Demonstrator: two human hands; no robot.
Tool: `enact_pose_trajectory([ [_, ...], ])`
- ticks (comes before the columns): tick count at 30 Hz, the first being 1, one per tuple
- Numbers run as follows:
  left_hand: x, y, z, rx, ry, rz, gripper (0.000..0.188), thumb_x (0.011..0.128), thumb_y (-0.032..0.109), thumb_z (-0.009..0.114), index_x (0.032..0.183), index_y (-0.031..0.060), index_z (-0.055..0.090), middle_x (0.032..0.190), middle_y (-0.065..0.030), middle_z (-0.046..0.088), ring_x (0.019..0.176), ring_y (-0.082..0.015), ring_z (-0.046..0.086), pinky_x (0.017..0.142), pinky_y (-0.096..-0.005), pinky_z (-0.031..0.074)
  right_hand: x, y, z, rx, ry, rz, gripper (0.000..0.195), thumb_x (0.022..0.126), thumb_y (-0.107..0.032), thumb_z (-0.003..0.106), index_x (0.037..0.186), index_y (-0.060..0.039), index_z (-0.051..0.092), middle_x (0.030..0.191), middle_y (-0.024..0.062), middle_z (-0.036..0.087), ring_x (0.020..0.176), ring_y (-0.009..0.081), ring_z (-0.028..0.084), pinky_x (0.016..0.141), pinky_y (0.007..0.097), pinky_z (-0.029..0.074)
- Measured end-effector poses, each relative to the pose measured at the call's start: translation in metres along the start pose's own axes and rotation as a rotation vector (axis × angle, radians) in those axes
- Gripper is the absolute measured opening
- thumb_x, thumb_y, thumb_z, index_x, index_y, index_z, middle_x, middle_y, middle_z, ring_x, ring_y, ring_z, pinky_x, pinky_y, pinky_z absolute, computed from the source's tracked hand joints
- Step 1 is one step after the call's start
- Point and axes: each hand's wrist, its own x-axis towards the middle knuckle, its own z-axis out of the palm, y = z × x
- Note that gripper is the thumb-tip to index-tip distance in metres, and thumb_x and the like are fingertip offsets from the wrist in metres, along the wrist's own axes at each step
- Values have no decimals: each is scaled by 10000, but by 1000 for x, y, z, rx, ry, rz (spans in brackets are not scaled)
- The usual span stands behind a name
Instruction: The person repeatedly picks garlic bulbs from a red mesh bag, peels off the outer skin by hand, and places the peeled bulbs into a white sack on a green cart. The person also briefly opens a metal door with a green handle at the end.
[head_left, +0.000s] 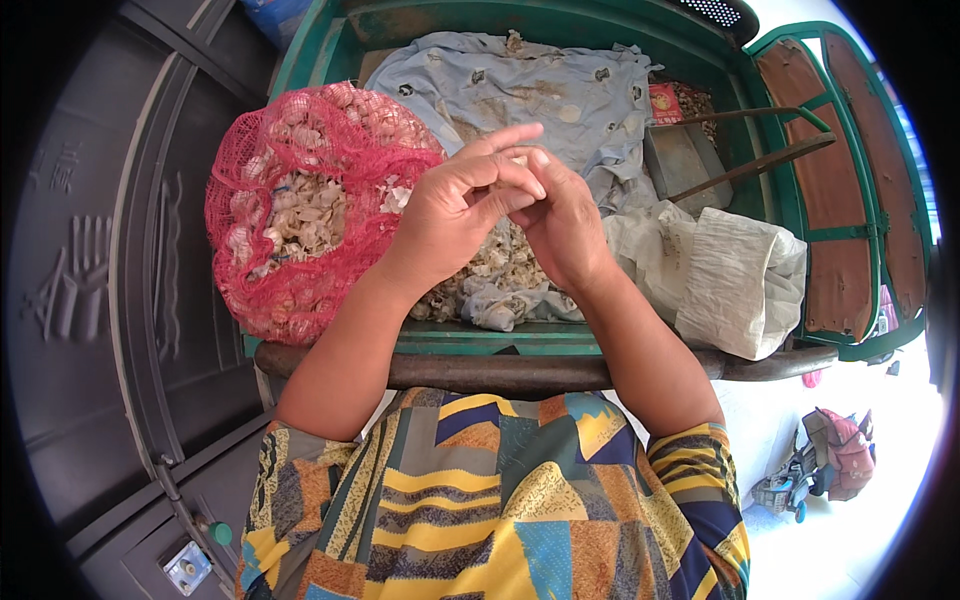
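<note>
My left hand and my right hand meet above a green metal cart bed, their fingertips pinched together. A small pale piece shows between the fingers, mostly hidden; it may be garlic. To the left stands a red mesh sack of garlic bulbs, its open top showing loose garlic and papery skins. Below my hands, more garlic skins lie on a grey-blue patterned cloth spread over the bed.
On the right are a folded whitish woven sack, a grey metal box, a red packet and a cart panel. A brown bar crosses the near edge. A dark embossed door stands left; a stroller stands lower right.
</note>
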Motion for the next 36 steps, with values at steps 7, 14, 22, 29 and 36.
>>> enact_pose_trajectory([
  [7,-1,2,10,-184,37,-33,223,852,8,693,1037,22,571,1387,-185,483,1107,-170,584,915,-301,513,4,0,-3,198,72,113,314,1026,-324,413,994,-51,568,849,14,567,734,88,504,620,252,407],
  [14,0,-2,2,-209,84,-99,358,797,-30,737,1045,38,488,1340,-171,496,1085,-167,578,892,-292,524,0,-4,-1,-12,-101,26,289,1017,-249,415,1066,-7,564,925,40,563,806,114,518,751,265,437],
  [22,-1,-4,2,36,11,-17,380,769,-74,734,1089,26,555,1342,-138,481,1120,-169,560,922,-307,515,3,-5,0,198,-18,64,261,1012,-198,391,1083,1,544,1012,84,593,888,165,581,816,313,490],
  [29,2,2,5,-30,99,-50,332,868,46,685,1190,10,612,1312,-102,489,1147,-173,550,962,-310,482,1,1,-1,213,-59,-16,427,1038,-336,361,1222,26,494,1134,109,587,1028,186,580,903,342,476],
  [36,-1,-1,6,-204,192,-274,347,956,190,610,1240,-4,574,1194,-75,581,1138,-147,548,981,-304,452,-2,2,0,-578,-67,-305,768,995,-539,393,1472,45,245,1435,206,392,1325,290,404,1098,340,301],
])
